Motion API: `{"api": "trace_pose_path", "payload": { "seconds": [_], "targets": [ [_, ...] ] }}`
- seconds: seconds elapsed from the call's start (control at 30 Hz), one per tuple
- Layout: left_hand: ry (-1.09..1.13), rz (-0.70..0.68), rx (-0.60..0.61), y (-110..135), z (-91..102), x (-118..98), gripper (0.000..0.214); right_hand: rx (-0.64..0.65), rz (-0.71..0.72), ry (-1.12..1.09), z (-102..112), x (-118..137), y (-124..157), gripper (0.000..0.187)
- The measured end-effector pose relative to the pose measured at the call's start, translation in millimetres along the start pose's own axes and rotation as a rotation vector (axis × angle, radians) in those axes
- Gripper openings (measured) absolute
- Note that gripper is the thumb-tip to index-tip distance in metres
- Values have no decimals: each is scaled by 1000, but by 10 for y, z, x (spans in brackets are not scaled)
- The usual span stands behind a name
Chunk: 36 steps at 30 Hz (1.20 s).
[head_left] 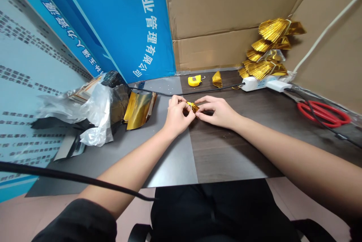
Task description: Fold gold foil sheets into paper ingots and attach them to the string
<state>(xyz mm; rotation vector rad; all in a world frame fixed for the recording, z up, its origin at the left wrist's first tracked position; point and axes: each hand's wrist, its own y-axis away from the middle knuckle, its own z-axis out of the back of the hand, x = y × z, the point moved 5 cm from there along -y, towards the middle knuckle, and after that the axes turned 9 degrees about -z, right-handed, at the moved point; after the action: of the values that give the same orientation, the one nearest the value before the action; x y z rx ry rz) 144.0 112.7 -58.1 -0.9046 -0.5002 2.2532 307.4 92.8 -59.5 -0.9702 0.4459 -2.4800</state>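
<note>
Both hands, the left hand (175, 115) and right hand (219, 111), pinch the small gold foil piece (193, 106) just above the mid worktop (226, 151), each grip clamped on it; creasing likely goes best with fingertips close together.

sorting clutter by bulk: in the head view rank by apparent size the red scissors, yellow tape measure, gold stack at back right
1. gold stack
2. scissors, near it in extent but thinner
3. tape measure, clearly smallest

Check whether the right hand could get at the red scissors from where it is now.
Probably yes. The right hand pinches the gold foil piece with the left hand; bare tabletop lies between it and the red scissors. A black cable crosses the scissors.
</note>
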Motion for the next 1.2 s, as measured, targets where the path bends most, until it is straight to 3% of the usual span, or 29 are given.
{"api": "trace_pose_path", "payload": {
  "seconds": [0.13, 0.63, 1.2],
  "targets": [
    [20, 16, 13, -2, -1, -10, 10, -32, -21, -8, -22, 8, -7, 3],
    [64, 29, 7, 0, -42, 13, 9, -139, -123, -48, -55, -28, -9, 8],
    [93, -19, -30, 20, -36, 15, 11, -128, -220, -100, -77, -31, -33, 13]
  ]
}}
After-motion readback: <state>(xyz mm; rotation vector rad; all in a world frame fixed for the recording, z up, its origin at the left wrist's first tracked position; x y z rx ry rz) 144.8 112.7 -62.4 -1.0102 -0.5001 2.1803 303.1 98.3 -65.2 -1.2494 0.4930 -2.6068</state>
